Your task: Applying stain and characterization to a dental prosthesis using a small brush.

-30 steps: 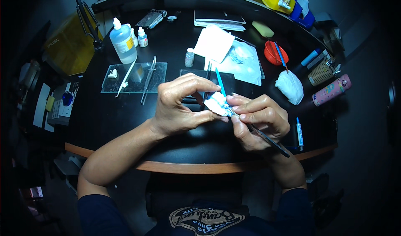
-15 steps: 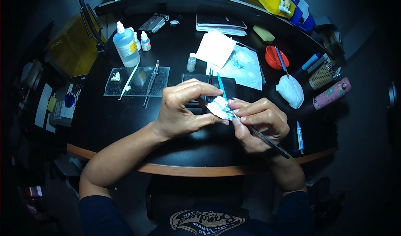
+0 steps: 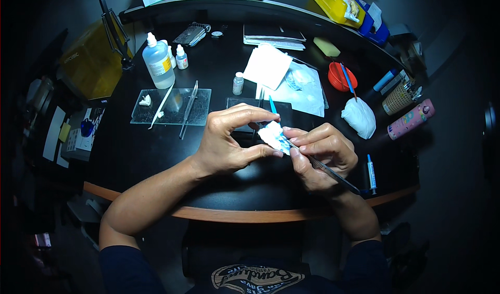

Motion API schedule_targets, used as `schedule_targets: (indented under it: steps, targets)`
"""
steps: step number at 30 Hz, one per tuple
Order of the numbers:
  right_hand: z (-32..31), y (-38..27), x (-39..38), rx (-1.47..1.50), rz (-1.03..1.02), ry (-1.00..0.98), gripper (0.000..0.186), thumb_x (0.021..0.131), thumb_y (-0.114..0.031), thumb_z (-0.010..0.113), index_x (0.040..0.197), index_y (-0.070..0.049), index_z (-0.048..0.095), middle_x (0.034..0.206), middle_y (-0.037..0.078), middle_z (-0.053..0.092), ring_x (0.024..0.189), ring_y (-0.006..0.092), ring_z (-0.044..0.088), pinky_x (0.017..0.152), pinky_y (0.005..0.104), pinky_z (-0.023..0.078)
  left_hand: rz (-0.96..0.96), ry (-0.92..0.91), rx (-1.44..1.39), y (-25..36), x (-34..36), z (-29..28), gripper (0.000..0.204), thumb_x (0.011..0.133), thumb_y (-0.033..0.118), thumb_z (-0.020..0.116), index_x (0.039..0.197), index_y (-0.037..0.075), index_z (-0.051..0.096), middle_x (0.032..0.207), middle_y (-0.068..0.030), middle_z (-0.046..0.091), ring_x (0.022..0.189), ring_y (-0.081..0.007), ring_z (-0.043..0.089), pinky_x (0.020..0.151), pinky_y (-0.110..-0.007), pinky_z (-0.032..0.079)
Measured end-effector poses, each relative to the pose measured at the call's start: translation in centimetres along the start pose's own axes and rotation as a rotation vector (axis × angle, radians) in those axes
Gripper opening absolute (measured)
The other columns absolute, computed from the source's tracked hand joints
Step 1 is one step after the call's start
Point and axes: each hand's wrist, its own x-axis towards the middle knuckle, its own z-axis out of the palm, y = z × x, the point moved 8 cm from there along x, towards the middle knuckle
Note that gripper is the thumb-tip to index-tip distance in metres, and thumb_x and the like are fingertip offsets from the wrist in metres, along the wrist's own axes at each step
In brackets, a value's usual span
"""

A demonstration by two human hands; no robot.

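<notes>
Between the thumb and fingers of my left hand (image 3: 226, 138) is a small white, plaster-like piece with blue patches (image 3: 272, 136). Strong light washes out its detail. My right hand (image 3: 328, 156) grips a slim metal hand tool (image 3: 333, 175) like a pen, its shaft slanting down to the right. The tool's tip meets the blue side of the piece, though its shape is hidden. Just beyond the fingers lie a blue-handled instrument (image 3: 272, 104) and a dark tray (image 3: 284, 108). Left of my hands, a glass slab (image 3: 174, 118) bears tweezers (image 3: 189, 109) and a white spatula (image 3: 161, 106).
A large clear bottle (image 3: 158, 62) and small bottles (image 3: 181, 58) stand at back left. White sheets (image 3: 307, 99), a red bowl (image 3: 342, 76) and a white bag (image 3: 359, 118) lie right of centre. A syringe (image 3: 371, 174) rests near the wooden edge (image 3: 239, 214).
Both hands keep nearly the same grip and place, with the tool still against the piece. The view has shifted slightly, so the desk things sit a little lower.
</notes>
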Motion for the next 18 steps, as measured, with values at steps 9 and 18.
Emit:
schedule_targets:
  steps: [9,18]
  targets:
    - [-0.16,-0.23,0.09,-0.034,-0.018,-0.030,0.016,0.079,0.011,0.077,0.090,0.002,0.069,0.089,0.019,0.074,0.091,0.0313,0.080,0.085,0.0430,0.068,-0.026,-0.036,-0.035,0.17,0.10,0.35,0.060,0.072,0.014,0.097,0.126,0.000,0.075,0.119,-0.0173,0.078,0.111,-0.0247,0.074,0.091,-0.035,0.058]
    - [-0.01,-0.39,-0.02,-0.047,-0.033,-0.051,0.019,0.077,0.014,0.078,0.090,0.002,0.070,0.090,0.018,0.074,0.093,0.0323,0.080,0.086,0.0428,0.068,-0.020,-0.062,-0.054,0.22,-0.15,0.52,0.062,0.076,0.014,0.094,0.131,-0.003,0.072,0.124,-0.0223,0.075,0.116,-0.0281,0.072,0.098,-0.038,0.057]
